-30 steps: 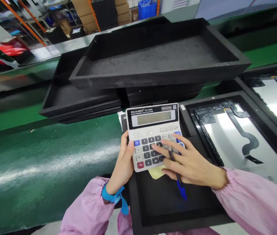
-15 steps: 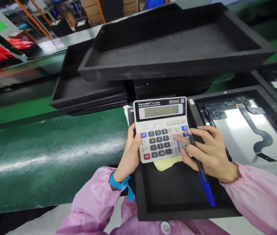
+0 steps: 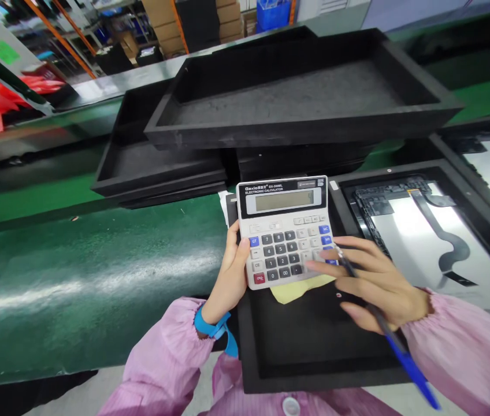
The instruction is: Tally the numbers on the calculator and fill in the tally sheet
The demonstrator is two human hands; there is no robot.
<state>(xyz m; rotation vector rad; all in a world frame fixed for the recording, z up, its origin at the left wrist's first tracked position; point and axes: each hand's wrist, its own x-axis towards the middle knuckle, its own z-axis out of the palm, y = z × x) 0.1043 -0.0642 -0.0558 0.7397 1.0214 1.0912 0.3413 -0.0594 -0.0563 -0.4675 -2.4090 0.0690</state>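
A white and black desk calculator (image 3: 286, 228) sits tilted on the rim of a shallow black foam tray (image 3: 314, 352) in front of me. My left hand (image 3: 230, 274) grips its left edge, thumb on the keypad side. My right hand (image 3: 372, 280) hovers over the right-hand keys with fingers stretched out, a blue pen (image 3: 396, 341) tucked between them and pointing back toward me. A yellow sticky note (image 3: 290, 289) pokes out from under the calculator. The display shows a faint digit.
Stacked empty black foam trays (image 3: 297, 98) lie behind the calculator on the green conveyor belt (image 3: 75, 260). To the right, trays hold display panels with flex cables (image 3: 427, 231). Cardboard boxes and shelving stand far back.
The display changed from 59 to a fainter reading. My right hand slid slightly down and right over the keys, and the pen swung lower to the right. The left hand kept its grip.
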